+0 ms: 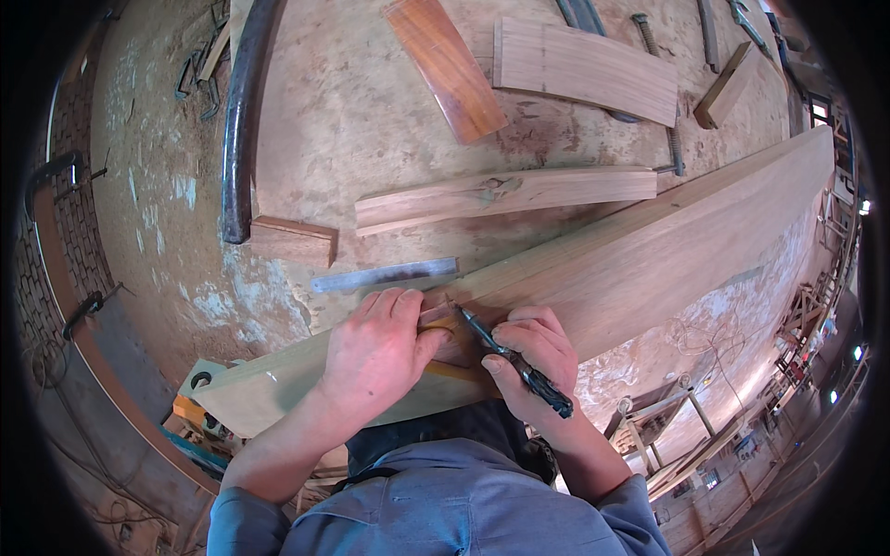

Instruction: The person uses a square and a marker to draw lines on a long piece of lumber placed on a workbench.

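Note:
A long, thick wooden board (667, 257) lies slantwise in front of me across the worktable. My left hand (379, 344) rests on its near part, fingers over the far edge, pressing a small tool with a wooden part and a yellow edge (448, 368), perhaps a try square, mostly hidden by the hands. My right hand (539, 347) holds a dark pen (514, 358), its tip on the board beside that tool, just right of my left thumb. A steel ruler (384, 274) lies on the table just beyond my left hand.
Beyond the board lie a knotty wooden strip (507, 198), a small wood block (293, 241), a reddish polished board (448, 69), a pale plank (587, 69) and a dark metal bar (245, 125). Clamps (85, 313) grip an edge at the left. A power tool (201, 410) sits near the board's left end.

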Tool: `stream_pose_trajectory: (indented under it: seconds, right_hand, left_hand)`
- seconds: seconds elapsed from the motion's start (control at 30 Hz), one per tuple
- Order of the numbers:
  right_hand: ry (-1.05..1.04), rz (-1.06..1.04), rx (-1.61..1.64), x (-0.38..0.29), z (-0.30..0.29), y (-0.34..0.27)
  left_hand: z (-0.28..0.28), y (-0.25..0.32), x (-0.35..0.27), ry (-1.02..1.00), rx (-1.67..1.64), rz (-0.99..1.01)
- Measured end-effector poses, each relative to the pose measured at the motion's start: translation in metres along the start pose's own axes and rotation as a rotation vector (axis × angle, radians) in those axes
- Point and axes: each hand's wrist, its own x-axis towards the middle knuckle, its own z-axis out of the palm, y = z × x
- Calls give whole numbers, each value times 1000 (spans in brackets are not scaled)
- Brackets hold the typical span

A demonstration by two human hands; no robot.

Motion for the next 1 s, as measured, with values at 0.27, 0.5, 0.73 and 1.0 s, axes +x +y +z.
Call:
stream_pose_trajectory:
  seconds: [0.27,0.5,0.73,1.0]
  right_hand:
    - [-8,-31,-34,0,2,0]
    - [-7,-32,-35,1,1,-2]
    - [-14,47,-19,-24,-18,-10]
    - [-60,261,-56,-107,-34,-16]
  left_hand:
    - [0,-1,0,-14,17,4]
    - [1,0,0,-11,21,3]
    - [6,0,-1,11,-16,-12]
    - [8,-6,-3,-5,-10,-47]
